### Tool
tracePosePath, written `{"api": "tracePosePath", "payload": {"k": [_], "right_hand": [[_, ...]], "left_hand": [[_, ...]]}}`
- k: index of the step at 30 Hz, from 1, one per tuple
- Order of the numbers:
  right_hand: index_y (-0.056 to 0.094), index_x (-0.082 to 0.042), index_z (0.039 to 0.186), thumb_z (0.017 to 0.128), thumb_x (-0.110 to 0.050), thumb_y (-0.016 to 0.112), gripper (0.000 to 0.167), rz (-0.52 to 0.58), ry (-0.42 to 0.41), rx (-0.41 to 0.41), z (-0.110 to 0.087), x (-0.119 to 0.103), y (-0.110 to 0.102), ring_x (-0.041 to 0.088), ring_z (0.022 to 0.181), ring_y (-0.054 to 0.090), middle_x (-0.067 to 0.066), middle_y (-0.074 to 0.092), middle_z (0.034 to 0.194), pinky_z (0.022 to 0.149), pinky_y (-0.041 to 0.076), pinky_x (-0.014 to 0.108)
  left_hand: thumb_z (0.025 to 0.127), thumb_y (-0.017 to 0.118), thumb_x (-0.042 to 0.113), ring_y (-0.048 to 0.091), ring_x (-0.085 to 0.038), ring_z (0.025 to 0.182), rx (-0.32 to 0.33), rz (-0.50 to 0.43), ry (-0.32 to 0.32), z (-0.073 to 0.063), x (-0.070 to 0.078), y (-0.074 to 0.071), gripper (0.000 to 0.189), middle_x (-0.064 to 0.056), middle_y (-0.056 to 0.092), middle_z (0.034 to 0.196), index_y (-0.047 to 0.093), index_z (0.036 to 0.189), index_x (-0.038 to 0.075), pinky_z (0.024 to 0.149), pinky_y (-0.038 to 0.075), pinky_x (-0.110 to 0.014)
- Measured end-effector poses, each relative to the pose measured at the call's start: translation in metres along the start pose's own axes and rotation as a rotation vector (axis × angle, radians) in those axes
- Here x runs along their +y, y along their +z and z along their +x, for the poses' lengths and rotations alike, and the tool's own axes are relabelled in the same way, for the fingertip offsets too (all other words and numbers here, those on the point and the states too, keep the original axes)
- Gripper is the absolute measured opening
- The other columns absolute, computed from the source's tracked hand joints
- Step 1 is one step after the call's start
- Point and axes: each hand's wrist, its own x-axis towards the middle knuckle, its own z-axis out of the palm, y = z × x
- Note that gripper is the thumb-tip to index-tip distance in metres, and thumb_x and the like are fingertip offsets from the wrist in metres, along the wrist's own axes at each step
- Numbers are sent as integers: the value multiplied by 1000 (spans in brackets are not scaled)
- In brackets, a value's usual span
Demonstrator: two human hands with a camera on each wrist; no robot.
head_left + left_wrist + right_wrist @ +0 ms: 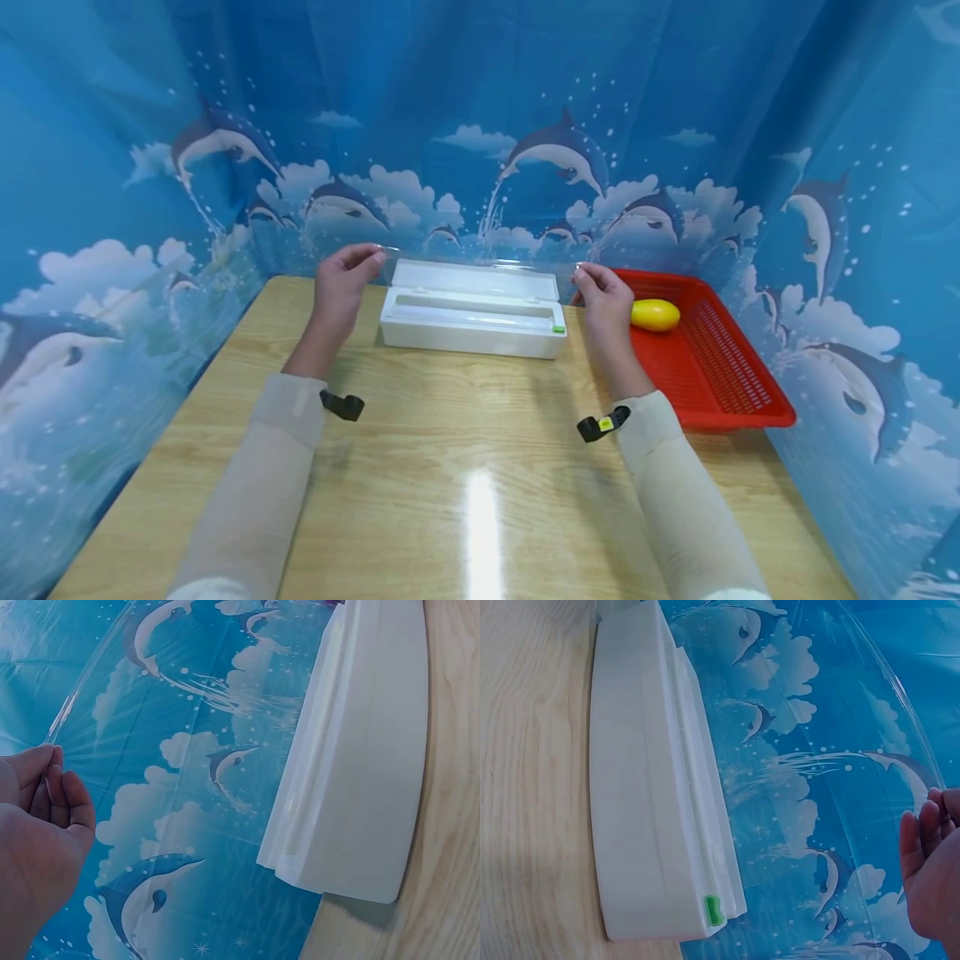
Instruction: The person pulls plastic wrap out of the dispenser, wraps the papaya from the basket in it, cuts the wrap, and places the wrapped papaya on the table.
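A sheet of clear cling film [510, 265] is stretched between both hands, above and behind a white cling film dispenser box [472, 337]. My left hand [345, 279] pinches the film's left corner between thumb and fingers. At the other corner, my right hand [604, 302] holds the edge the same way. In the left wrist view the gathered film edge [64, 712] runs up from the fingertips. The dispenser's lid [476, 279] stands raised, and a green slider [714, 910] sits at its right end.
To the right, a red plastic basket [731, 354] holds a yellow, mango-like fruit [656, 316]. The light wooden table [420, 442] ends behind the dispenser, where a blue dolphin-print curtain [450, 83] hangs. More curtain stands along both sides.
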Motion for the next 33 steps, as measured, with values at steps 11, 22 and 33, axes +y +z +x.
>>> {"api": "tracePosePath", "payload": {"k": [11,22,33], "right_hand": [[71,-13,118,98,-30,67,27,-18,-70,6,4,-16,2,24,84,60,2,69,103,78,55,21],[70,-16,121,97,-34,67,30,-9,-66,-23,8,-28,1,21,85,59,8,67,113,82,54,22],[71,-19,121,97,-36,67,30,-20,-65,4,14,-43,3,20,86,60,7,68,113,82,54,21]], "left_hand": [[93,72,39,60,-15,105,-4,12,45,6,15,0,35,3,67,112,71,118,15,92,51,-30],[93,72,38,60,-14,104,-13,-7,81,11,27,-2,34,3,67,115,72,118,15,93,50,-30],[92,72,40,60,-15,109,-20,1,86,18,39,-1,35,2,66,119,71,117,16,99,50,-33]]}}
